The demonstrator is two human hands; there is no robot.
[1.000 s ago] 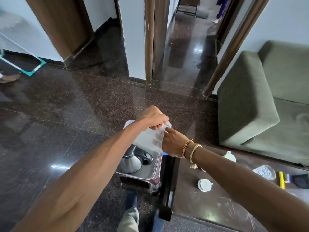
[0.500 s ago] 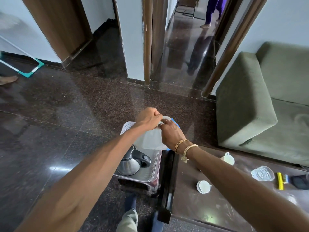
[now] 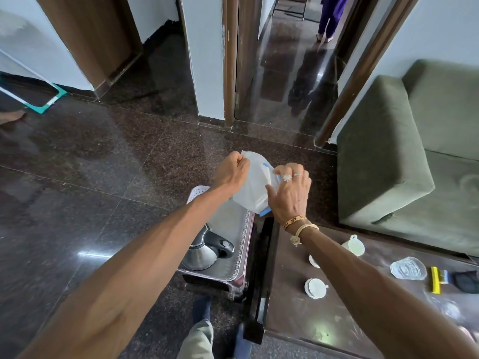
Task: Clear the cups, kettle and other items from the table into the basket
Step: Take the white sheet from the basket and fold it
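Both hands hold a white plastic bag with blue trim (image 3: 255, 187) above the far end of the basket. My left hand (image 3: 232, 172) grips the bag's upper left edge in a fist. My right hand (image 3: 290, 193) holds its right side, fingers spread over the plastic. Below, a steel kettle with a black handle (image 3: 204, 251) lies in the shiny basket (image 3: 233, 273), which stands on the floor beside the dark table (image 3: 293, 314). White cups (image 3: 315, 288) (image 3: 353, 245) sit on the table; a third cup (image 3: 313, 260) shows partly behind my right forearm.
On the table's right part lie a clear glass dish (image 3: 408, 268), a yellow and blue item (image 3: 438, 279) and a black object (image 3: 466, 282). A green sofa (image 3: 404, 161) stands behind the table. A white perforated tray corner (image 3: 197, 193) shows beyond the basket. A person stands in the hallway (image 3: 329, 19).
The bag has risen and turned between my hands. My right hand has shifted from pinching the top edge to lying spread on the bag's right side. The view tilted slightly.
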